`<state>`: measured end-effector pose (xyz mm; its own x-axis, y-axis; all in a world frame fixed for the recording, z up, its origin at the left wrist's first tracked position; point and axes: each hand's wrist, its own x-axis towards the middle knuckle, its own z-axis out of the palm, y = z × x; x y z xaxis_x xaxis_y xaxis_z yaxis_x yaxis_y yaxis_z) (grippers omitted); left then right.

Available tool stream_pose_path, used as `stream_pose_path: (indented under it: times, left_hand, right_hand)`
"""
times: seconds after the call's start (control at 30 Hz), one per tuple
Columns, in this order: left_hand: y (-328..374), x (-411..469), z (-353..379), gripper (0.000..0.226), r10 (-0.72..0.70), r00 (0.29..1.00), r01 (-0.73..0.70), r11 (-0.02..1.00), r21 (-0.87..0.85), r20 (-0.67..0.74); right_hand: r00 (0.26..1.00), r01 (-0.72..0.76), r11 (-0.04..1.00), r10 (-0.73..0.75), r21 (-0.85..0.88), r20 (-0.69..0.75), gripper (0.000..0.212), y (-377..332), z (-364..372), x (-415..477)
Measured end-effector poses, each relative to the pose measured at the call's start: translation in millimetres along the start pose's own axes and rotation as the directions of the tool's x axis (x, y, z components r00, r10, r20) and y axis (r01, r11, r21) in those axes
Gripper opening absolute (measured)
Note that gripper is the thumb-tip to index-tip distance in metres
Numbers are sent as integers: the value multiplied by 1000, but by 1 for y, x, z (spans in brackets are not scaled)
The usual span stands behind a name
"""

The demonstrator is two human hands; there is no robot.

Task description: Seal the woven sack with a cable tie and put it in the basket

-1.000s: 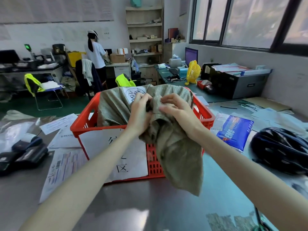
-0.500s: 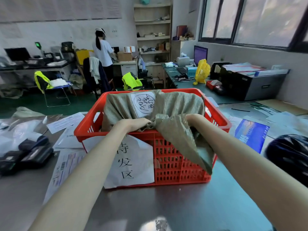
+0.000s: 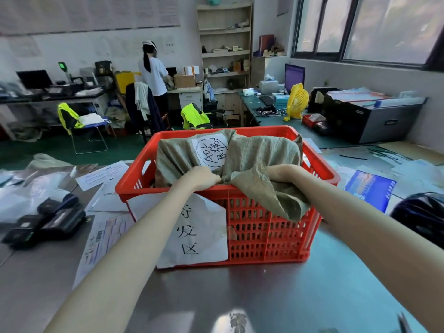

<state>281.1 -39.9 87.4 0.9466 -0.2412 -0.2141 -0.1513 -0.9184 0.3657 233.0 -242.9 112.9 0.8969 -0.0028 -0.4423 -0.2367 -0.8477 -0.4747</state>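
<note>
a cluttered office with shelves, desks and big windows surrounds a smooth, glossy metal table point(image 3: 240, 292) strewn with papers. on it stands a red plastic basket point(image 3: 264, 227) with slotted lattice walls and a white handwritten sheet point(image 3: 199, 234) on its front, and the coarse, grey-green woven sack point(image 3: 259, 155) lies inside it, one crumpled flap draped over the near rim. the left hand point(image 3: 200, 177) and right hand point(image 3: 284, 171) both reach over that rim, each closed on the sack's bunched neck; the tie itself cannot be made out.
</note>
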Motion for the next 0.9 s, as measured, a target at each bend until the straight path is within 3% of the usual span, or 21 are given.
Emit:
stream_pose_path:
  times: [0.07, 0.13, 0.4, 0.57, 0.83, 0.9]
  left_hand:
    - [-8, -5, 5, 32, 58, 978, -77, 993, -86, -198]
    - [-11, -17, 8, 25, 111, 953, -157, 976, -148, -281]
    - [18, -95, 8, 28, 133, 831, -344, 886, -311, -539]
    - [27, -137, 29, 26, 123, 851, -410, 763, -499, -511]
    - [27, -184, 88, 27, 160, 928, -339, 737, -584, -337]
    - [28, -194, 99, 29, 104, 949, -285, 693, -663, -299]
  right_hand:
    - [972, 143, 985, -159, -99, -175, 29, 3, -1, -6]
    - [935, 190, 972, -222, -136, -276, 34, 8, -1, -18]
    - [837, 318, 948, -288, -16, -466, 23, 27, 14, -87]
    - [784, 415, 902, -291, 115, -548, 22, 42, 40, -126]
    - [857, 433, 847, -281, 309, -431, 20, 72, 104, -155]
    - [886, 408, 814, -244, 413, -393, 21, 76, 117, -159]
